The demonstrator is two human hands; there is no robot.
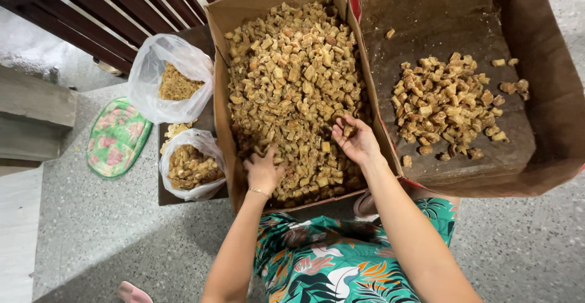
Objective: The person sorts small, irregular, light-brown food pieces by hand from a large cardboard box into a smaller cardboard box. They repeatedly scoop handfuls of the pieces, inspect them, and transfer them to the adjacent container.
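Head view, sweeping from the left: an oval green mat with pink flowers (pixel 116 136) lies flat on the speckled grey floor (pixel 91 236); just right of it sit two clear plastic bags, the upper bag (pixel 170 77) open and holding fine brown crumbs, the lower bag (pixel 190 164) filled with chunky golden-brown pieces; both lean against the tall brown cardboard box (pixel 220 77). That box is packed nearly full with small golden-brown crunchy chunks (pixel 292 77); the left hand (pixel 263 170) is down in the near end of the heap, palm down, fingers curled and dug in among the pieces, a thin bracelet at the wrist; whether it pinches a piece I cannot tell. Just to the right, the right hand (pixel 356 141) hovers over the same heap near the box's right wall, palm up, fingers loosely curled and slightly spread around a few chunks. Further right, a wide, shallow dark-brown cardboard tray (pixel 548 114) holds a smaller loose pile of the same chunks (pixel 445 105), well apart from both hands; stray bits lie scattered around it.
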